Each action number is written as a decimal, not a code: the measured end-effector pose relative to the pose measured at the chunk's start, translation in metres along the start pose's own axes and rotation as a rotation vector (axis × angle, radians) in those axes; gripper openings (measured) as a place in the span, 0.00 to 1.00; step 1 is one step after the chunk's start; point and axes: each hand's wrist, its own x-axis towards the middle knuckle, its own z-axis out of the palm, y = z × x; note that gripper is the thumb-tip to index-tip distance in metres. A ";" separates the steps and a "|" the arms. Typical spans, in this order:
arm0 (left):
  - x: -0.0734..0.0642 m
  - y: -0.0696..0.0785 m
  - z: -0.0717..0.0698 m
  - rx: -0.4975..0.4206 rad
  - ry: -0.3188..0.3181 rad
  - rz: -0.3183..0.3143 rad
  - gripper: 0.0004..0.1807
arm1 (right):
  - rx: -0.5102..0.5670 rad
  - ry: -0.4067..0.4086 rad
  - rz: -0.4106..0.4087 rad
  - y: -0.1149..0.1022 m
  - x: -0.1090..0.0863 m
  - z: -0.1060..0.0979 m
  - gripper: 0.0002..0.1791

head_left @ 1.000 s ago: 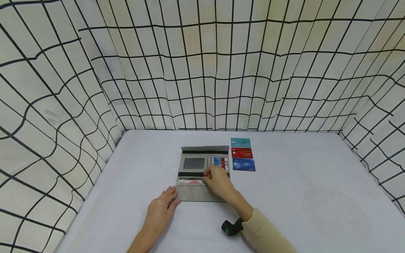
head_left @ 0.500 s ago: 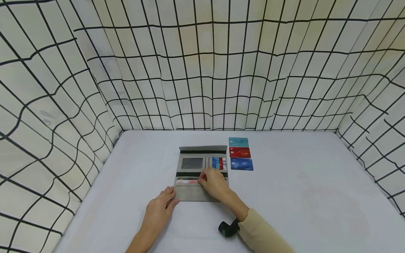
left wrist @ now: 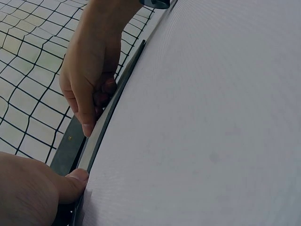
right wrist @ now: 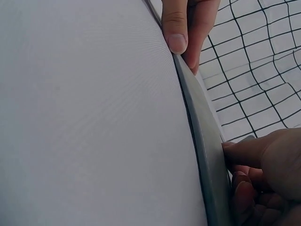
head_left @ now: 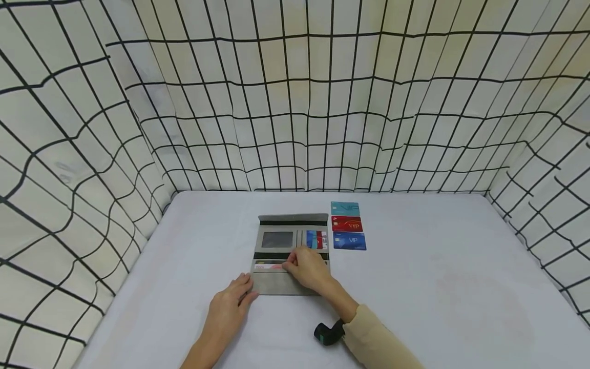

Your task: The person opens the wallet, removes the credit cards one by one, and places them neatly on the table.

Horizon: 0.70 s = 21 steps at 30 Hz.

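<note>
A grey wallet (head_left: 283, 283) lies unfolded on the white table, with a dark clear window (head_left: 277, 239) and several small cards (head_left: 317, 239) in its upper panel. A white and pink card (head_left: 266, 266) shows in the lower pocket slot. My right hand (head_left: 308, 267) bends over this slot, thumb and forefinger pinching at the card's top edge; the palm hides its right part. Straight fingers of my left hand (head_left: 229, 307) rest at the wallet's lower left corner, the thumb along its near edge, as the left wrist view shows with the thumb (left wrist: 77, 176).
Right of the wallet, a teal card (head_left: 345, 208), a red card (head_left: 347, 224) and a blue card (head_left: 350, 241) lie in a column. A black wrist device (head_left: 329, 333) sits by the right sleeve. Black-gridded white walls (head_left: 295, 102) enclose the table.
My right hand has slid slightly left along the wallet's lower slot. The left hand stays at the corner. The whole head view has shifted a little.
</note>
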 end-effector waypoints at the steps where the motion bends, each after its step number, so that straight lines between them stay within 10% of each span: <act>1: 0.000 0.000 0.000 0.005 0.003 0.006 0.20 | 0.002 0.001 -0.003 0.000 0.000 0.000 0.11; 21: 0.001 0.000 0.000 0.004 -0.025 0.007 0.20 | -0.047 -0.037 -0.002 0.000 0.001 0.001 0.13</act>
